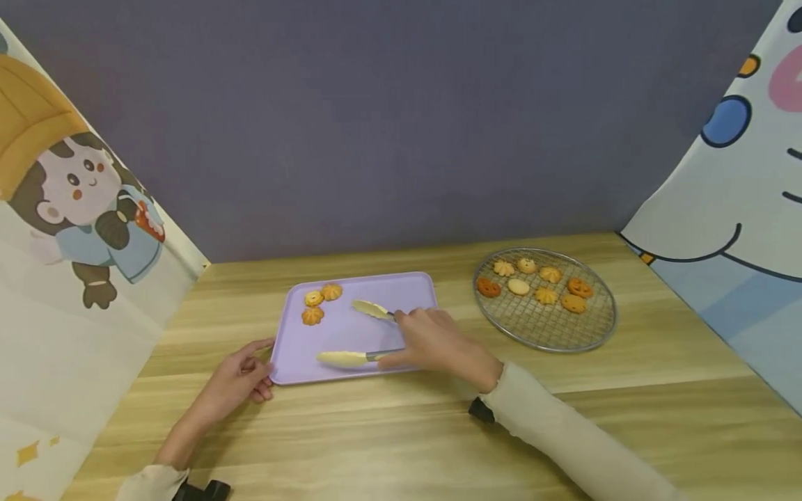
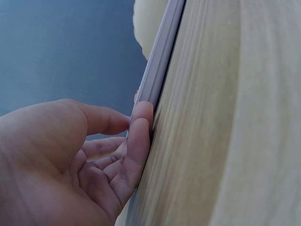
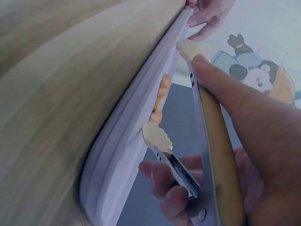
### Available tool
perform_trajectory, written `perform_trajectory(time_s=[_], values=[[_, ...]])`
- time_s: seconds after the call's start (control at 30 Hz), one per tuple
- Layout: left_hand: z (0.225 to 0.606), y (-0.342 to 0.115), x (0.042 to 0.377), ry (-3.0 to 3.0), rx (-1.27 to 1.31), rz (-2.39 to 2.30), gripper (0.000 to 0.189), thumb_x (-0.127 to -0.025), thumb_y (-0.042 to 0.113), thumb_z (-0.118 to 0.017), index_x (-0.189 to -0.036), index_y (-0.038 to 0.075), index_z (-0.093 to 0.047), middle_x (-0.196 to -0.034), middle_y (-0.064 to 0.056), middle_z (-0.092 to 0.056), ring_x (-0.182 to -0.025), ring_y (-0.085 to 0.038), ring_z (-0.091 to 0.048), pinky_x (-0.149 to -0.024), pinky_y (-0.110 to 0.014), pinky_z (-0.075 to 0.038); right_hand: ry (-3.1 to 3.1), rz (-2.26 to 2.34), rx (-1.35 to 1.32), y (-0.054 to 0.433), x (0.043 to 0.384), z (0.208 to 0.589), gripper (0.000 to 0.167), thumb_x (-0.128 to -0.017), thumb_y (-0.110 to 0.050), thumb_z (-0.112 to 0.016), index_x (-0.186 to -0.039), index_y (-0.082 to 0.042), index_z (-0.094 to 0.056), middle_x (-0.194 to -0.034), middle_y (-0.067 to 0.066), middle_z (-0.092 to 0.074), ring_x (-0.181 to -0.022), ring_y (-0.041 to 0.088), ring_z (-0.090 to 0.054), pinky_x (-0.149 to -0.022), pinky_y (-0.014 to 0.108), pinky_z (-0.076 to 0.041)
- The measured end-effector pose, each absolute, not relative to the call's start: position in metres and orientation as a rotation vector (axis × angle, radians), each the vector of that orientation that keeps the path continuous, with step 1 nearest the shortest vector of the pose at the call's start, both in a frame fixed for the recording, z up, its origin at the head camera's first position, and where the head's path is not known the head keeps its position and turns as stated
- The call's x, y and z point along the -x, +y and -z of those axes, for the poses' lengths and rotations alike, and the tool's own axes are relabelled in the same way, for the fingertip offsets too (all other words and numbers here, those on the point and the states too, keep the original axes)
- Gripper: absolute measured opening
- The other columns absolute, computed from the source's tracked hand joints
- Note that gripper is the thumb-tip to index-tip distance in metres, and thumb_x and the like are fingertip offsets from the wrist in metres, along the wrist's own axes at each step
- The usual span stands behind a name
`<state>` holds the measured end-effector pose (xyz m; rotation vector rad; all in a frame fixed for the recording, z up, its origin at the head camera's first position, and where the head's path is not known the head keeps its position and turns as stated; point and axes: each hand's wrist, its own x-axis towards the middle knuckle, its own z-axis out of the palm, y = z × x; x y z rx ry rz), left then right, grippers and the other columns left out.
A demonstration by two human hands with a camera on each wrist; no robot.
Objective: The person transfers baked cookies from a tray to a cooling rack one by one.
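Three cookies (image 1: 312,316) are lying at the far left of one lilac tray (image 1: 357,335), and eight more are sitting on one round wire rack (image 1: 545,328). The right hand (image 1: 434,342) is gripping one pair of metal tongs (image 3: 217,150) over the tray, its two cream, scalloped tips (image 1: 342,359) standing apart. The left hand (image 1: 234,379) is pinching the tray's edge. The right hand is hiding the handles from the head camera.

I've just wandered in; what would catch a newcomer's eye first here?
Probably the lilac tray on the wooden table, with three cookies toward its far left corner. Over it the right hand holds spread tongs, while the left hand holds the tray's near left corner. To the right, a round wire rack bears more cookies.
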<state>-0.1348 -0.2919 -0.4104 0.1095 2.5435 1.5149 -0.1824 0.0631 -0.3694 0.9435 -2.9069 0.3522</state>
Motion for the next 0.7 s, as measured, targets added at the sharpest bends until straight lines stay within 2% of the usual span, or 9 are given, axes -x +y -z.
perform_trajectory(time_s=[0.13,0.2,0.3,0.43,0.7], values=[[0.413,-0.291,0.134,2.537,-0.113,-1.526,0.057,-0.1,0.005,-0.056,-0.151,-0.006,-0.031,-0.081,-0.015,-0.062,-0.063,-0.022,-0.066,-0.056,-0.032,-0.06,-2.9,-0.273,-0.947,0.049,0.184,0.373,0.09,-0.069,-0.074,-0.074,-0.117,0.001,-0.067,-0.07,0.006,-0.062,-0.054,0.013,-0.052,-0.045,0.03,-0.046],[0.411,-0.29,0.134,2.539,-0.116,-1.526,0.057,-0.1,0.004,-0.056,-0.151,-0.006,-0.031,-0.08,-0.016,-0.062,-0.063,-0.022,-0.066,-0.057,-0.032,-0.06,-2.893,-0.24,-0.941,0.041,0.185,0.372,0.088,-0.068,-0.075,-0.074,-0.113,0.0,-0.068,-0.069,0.005,-0.062,-0.054,0.013,-0.052,-0.044,0.03,-0.046],[0.409,-0.291,0.132,2.555,-0.105,-1.511,0.057,-0.1,0.003,-0.055,-0.151,-0.006,-0.031,-0.08,-0.015,-0.062,-0.063,-0.022,-0.066,-0.057,-0.032,-0.06,-2.882,-0.22,-0.938,0.027,0.185,0.37,0.074,-0.068,-0.075,-0.075,-0.096,-0.006,-0.068,-0.064,0.001,-0.055,-0.052,0.012,-0.047,-0.041,0.029,-0.041],[0.407,-0.291,0.132,2.573,-0.093,-1.494,0.056,-0.1,0.003,-0.055,-0.15,-0.006,-0.032,-0.08,-0.015,-0.062,-0.063,-0.022,-0.066,-0.056,-0.032,-0.06,-2.894,-0.271,-0.933,0.01,0.188,0.368,0.059,-0.071,-0.068,-0.078,-0.077,-0.013,-0.059,-0.06,-0.003,-0.047,-0.052,0.01,-0.04,-0.04,0.026,-0.038],[0.41,-0.291,0.133,2.553,-0.116,-1.513,0.057,-0.1,0.005,-0.057,-0.15,-0.006,-0.032,-0.081,-0.015,-0.063,-0.063,-0.022,-0.066,-0.057,-0.032,-0.06,-2.961,-0.309,-0.867,-0.009,0.187,0.372,0.055,-0.073,-0.064,-0.079,-0.076,-0.013,-0.059,-0.065,-0.003,-0.051,-0.056,0.012,-0.048,-0.043,0.028,-0.043]])
